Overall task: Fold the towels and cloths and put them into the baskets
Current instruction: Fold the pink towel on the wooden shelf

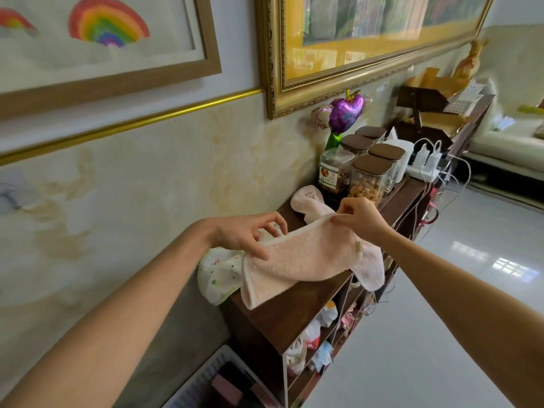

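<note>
Centre of the frame, both hands are on a fluffy pink towel (300, 257) above the dark wooden shelf unit (282, 313). The left hand (247, 234) pinches the towel's upper edge at its left end, thumb pressed on the pile, fingers curled behind. The right hand (359, 216) pinches the same edge at its right end, fingertips closed tight on the hem. The towel is stretched between the two grips, and its lower left corner hangs down over the front of the shelf top.

Just left of the pink towel, a white cloth with coloured dots (217, 275) droops off the end of the shelf unit, partly under the towel. Behind the right hand lies another pale pink cloth (306, 201) on the shelf top, and a pale cloth with a scalloped edge (371, 269) hangs at the right, below the right wrist.

Bottom of the frame, against the wall, a white perforated basket (203, 378) sits on the floor, with folded pinkish pieces inside.

Further back along the shelf top stand glass jars with brown lids (371, 178), a purple foil balloon (347, 110) and a white power strip with chargers (424, 166).
</note>
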`<action>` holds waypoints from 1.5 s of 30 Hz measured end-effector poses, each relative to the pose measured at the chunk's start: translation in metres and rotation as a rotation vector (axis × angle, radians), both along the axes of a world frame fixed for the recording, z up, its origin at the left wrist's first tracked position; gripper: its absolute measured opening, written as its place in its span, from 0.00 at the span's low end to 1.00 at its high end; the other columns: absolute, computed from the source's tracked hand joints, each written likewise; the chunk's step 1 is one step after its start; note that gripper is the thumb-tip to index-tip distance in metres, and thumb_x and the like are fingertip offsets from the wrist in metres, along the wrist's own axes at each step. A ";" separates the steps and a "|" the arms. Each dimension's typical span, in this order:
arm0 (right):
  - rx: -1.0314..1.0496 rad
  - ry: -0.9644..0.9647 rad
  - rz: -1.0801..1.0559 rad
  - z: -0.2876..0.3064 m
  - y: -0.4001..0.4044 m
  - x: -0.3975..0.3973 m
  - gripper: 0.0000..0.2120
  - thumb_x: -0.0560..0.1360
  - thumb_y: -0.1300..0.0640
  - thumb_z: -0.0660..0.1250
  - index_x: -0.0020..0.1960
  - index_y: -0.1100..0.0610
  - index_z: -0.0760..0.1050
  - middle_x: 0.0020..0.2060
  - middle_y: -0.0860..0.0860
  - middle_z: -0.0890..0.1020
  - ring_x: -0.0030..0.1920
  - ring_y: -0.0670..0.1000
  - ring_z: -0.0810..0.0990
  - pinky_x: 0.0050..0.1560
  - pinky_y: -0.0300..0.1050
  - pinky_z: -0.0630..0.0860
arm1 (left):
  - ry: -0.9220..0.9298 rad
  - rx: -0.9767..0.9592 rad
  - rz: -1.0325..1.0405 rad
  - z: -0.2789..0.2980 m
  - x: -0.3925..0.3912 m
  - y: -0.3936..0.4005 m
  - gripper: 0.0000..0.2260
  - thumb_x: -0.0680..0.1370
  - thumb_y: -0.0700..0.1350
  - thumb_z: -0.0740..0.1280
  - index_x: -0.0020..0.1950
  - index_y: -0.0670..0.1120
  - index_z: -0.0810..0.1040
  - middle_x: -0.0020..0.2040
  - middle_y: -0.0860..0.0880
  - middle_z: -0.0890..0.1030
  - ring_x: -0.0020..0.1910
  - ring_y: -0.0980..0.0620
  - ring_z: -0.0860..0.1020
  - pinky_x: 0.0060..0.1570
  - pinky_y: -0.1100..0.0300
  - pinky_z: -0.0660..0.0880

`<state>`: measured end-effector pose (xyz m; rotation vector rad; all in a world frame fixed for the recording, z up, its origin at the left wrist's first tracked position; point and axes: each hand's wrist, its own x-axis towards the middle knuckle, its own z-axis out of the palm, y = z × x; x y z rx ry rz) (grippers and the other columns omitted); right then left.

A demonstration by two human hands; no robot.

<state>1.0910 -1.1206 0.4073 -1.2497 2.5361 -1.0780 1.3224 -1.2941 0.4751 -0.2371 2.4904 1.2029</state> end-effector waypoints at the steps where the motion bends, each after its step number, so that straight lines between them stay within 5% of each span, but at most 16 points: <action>1: 0.021 0.003 0.013 0.001 -0.001 0.001 0.10 0.71 0.58 0.74 0.36 0.60 0.75 0.35 0.52 0.79 0.37 0.51 0.76 0.38 0.43 0.73 | -0.018 -0.055 -0.034 -0.001 -0.002 0.005 0.22 0.74 0.37 0.71 0.63 0.53 0.67 0.64 0.49 0.70 0.36 0.61 0.72 0.42 0.63 0.73; 6: 0.250 -0.268 0.196 0.008 0.011 0.001 0.08 0.70 0.56 0.74 0.43 0.60 0.79 0.39 0.52 0.80 0.40 0.49 0.78 0.39 0.37 0.76 | -0.227 0.148 -0.048 -0.015 0.011 0.010 0.29 0.73 0.35 0.71 0.68 0.58 0.67 0.63 0.46 0.74 0.55 0.50 0.78 0.52 0.56 0.78; 8: 0.325 -0.362 0.238 0.002 0.015 0.000 0.08 0.70 0.55 0.75 0.45 0.58 0.79 0.43 0.53 0.82 0.44 0.50 0.81 0.46 0.41 0.80 | -0.247 0.226 0.045 -0.028 0.017 0.005 0.29 0.74 0.35 0.71 0.69 0.56 0.66 0.57 0.43 0.78 0.53 0.47 0.81 0.49 0.54 0.80; 13: 0.278 -0.188 0.001 -0.043 0.000 0.002 0.10 0.72 0.56 0.68 0.52 0.46 0.77 0.52 0.49 0.79 0.49 0.49 0.78 0.44 0.43 0.79 | -0.077 -0.128 0.460 -0.093 0.011 -0.008 0.24 0.74 0.42 0.72 0.67 0.50 0.68 0.60 0.43 0.77 0.53 0.50 0.78 0.50 0.58 0.76; 15: 0.258 -0.105 -0.071 -0.063 -0.002 0.012 0.18 0.74 0.60 0.67 0.63 0.51 0.71 0.60 0.52 0.75 0.54 0.51 0.75 0.42 0.40 0.75 | -0.012 -0.252 0.680 -0.124 0.011 -0.008 0.25 0.74 0.42 0.70 0.70 0.47 0.66 0.62 0.43 0.75 0.59 0.48 0.75 0.58 0.54 0.73; 17: 0.268 -0.042 -0.063 -0.083 0.003 0.022 0.24 0.75 0.59 0.68 0.69 0.55 0.65 0.64 0.56 0.71 0.60 0.55 0.73 0.53 0.47 0.75 | 0.063 -0.399 0.872 -0.147 0.016 -0.004 0.23 0.76 0.43 0.68 0.70 0.46 0.66 0.65 0.44 0.73 0.62 0.45 0.73 0.58 0.54 0.71; 21: 0.155 -0.077 -0.238 -0.116 0.021 0.040 0.20 0.76 0.56 0.67 0.66 0.56 0.67 0.61 0.53 0.74 0.60 0.54 0.73 0.58 0.49 0.73 | 0.256 -0.384 1.218 -0.179 0.033 0.013 0.18 0.77 0.50 0.68 0.61 0.40 0.71 0.59 0.41 0.75 0.57 0.42 0.74 0.52 0.51 0.72; 24: 0.130 -0.289 -0.405 -0.134 0.031 0.054 0.12 0.77 0.54 0.65 0.57 0.57 0.67 0.54 0.55 0.75 0.51 0.52 0.74 0.49 0.49 0.76 | 0.109 -0.189 1.395 -0.201 0.042 0.032 0.21 0.78 0.53 0.65 0.62 0.38 0.70 0.61 0.39 0.76 0.58 0.40 0.76 0.53 0.50 0.74; 28: 0.153 -0.517 -0.446 -0.137 0.030 0.058 0.14 0.75 0.55 0.67 0.53 0.58 0.64 0.47 0.53 0.72 0.45 0.51 0.73 0.38 0.45 0.72 | 0.022 -0.019 1.441 -0.211 0.041 0.044 0.25 0.80 0.55 0.61 0.66 0.36 0.69 0.63 0.38 0.75 0.60 0.39 0.75 0.54 0.51 0.74; 32: 0.209 -0.563 -0.431 -0.129 0.025 0.053 0.07 0.76 0.57 0.63 0.48 0.61 0.71 0.41 0.55 0.76 0.37 0.50 0.72 0.34 0.42 0.70 | 0.115 -0.063 1.437 -0.208 0.045 0.035 0.18 0.80 0.52 0.63 0.50 0.37 0.79 0.50 0.38 0.81 0.51 0.40 0.79 0.47 0.54 0.75; 36: 0.387 -0.665 -0.468 -0.122 0.034 0.046 0.05 0.76 0.64 0.58 0.43 0.62 0.70 0.34 0.54 0.70 0.33 0.49 0.68 0.33 0.40 0.68 | 0.131 -0.020 1.455 -0.207 0.052 0.036 0.17 0.81 0.50 0.60 0.39 0.42 0.78 0.47 0.39 0.82 0.45 0.39 0.80 0.48 0.47 0.78; 38: 0.461 -0.708 -0.481 -0.121 0.036 0.044 0.04 0.77 0.64 0.59 0.49 0.64 0.71 0.36 0.54 0.70 0.35 0.50 0.68 0.38 0.42 0.69 | 0.059 -0.013 1.430 -0.202 0.048 0.043 0.21 0.82 0.56 0.56 0.51 0.39 0.79 0.54 0.40 0.80 0.52 0.39 0.79 0.53 0.50 0.76; 41: 0.369 -0.731 -0.483 -0.118 0.030 0.042 0.11 0.76 0.57 0.67 0.52 0.63 0.70 0.45 0.55 0.73 0.45 0.53 0.72 0.49 0.46 0.71 | -0.024 -0.035 1.364 -0.195 0.037 0.055 0.32 0.79 0.61 0.58 0.71 0.36 0.65 0.66 0.39 0.72 0.63 0.40 0.74 0.53 0.54 0.71; 43: 0.251 -0.722 -0.518 -0.118 0.025 0.043 0.15 0.77 0.51 0.66 0.53 0.63 0.72 0.43 0.54 0.74 0.46 0.53 0.72 0.52 0.47 0.72 | -0.043 -0.054 1.381 -0.195 0.033 0.061 0.37 0.78 0.61 0.62 0.74 0.35 0.56 0.70 0.38 0.67 0.65 0.39 0.72 0.55 0.51 0.73; 45: 0.126 -0.738 -0.537 -0.117 0.021 0.048 0.15 0.78 0.48 0.64 0.49 0.61 0.72 0.37 0.52 0.73 0.42 0.52 0.72 0.48 0.48 0.72 | -0.062 -0.107 1.376 -0.199 0.031 0.062 0.33 0.78 0.57 0.64 0.72 0.35 0.59 0.68 0.37 0.70 0.63 0.39 0.74 0.54 0.49 0.74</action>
